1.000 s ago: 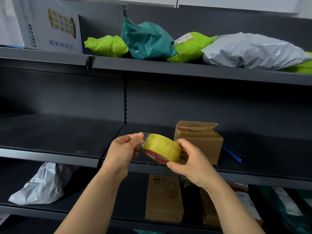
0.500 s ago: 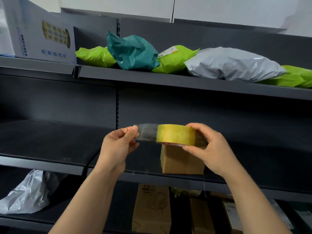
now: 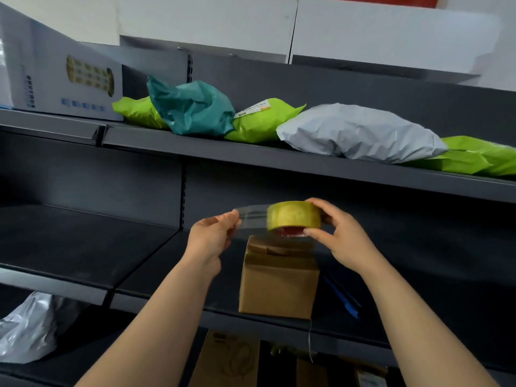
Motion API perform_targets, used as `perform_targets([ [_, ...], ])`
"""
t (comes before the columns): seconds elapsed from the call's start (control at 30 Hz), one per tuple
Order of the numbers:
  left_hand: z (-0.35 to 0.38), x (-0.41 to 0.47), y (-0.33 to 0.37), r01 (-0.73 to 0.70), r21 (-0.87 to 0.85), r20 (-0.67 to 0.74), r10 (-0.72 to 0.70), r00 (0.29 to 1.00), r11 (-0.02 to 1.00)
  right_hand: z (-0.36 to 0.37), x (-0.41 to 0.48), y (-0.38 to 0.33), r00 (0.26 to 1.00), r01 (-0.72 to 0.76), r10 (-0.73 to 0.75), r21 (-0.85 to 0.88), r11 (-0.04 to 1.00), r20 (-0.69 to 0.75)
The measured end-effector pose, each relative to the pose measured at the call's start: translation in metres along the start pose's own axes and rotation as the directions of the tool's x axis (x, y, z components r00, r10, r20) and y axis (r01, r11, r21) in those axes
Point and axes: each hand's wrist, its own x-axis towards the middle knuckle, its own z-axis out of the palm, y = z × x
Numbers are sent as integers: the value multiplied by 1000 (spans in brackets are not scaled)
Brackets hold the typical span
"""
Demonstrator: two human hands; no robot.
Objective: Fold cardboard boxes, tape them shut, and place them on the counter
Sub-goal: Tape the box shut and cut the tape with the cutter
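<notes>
Fingers [image 3: 231,217] of the left hand [image 3: 212,237] pinch the strip [image 3: 252,216], the right hand [image 3: 344,240] grips the roll [image 3: 293,219]; taping step, likely next pressing it onto the box [image 3: 279,283].

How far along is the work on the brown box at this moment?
Done: the cardboard box stands folded on the middle shelf, its flaps turned in on top.
In hand: the right hand holds the tape roll above the box, and the left hand pinches the end of a short clear strip.
Left: no tape shows on the box top, so sealing and placing it on the counter remain.
</notes>
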Motion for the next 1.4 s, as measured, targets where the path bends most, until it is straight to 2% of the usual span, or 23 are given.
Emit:
perform_targets([
  [0.2, 2, 19, -11, 115, 2, -69, -114, 991, 993, 3, 23, 13, 983, -83, 95, -77, 994, 156],
  [0.4, 0, 28, -25, 272, -63, -66, -276, 959, 960, 7, 37, 22, 938, -175, 205, -128, 976, 279],
  [0.63, 0, 29, -41, 365, -127, -40, -373, 927, 922, 12, 37, 25, 910, -206, 204, -35, 978, 360],
  [0.83, -10, 33, -52, 442, -172, 1, -448, 894, 881, 30, 29, 32, 939, -247, 191, 178, 953, 285],
  [1.0, -11, 34, -61, 470, -190, 1, -479, 878, 862, 43, 27, 38, 942, -286, 244, 173, 942, 230],
  [1.4, 0, 33, -77, 420, 36, -73, -417, 906, 907, 43, 27, 31, 926, -307, 227, 252, 918, 301],
])
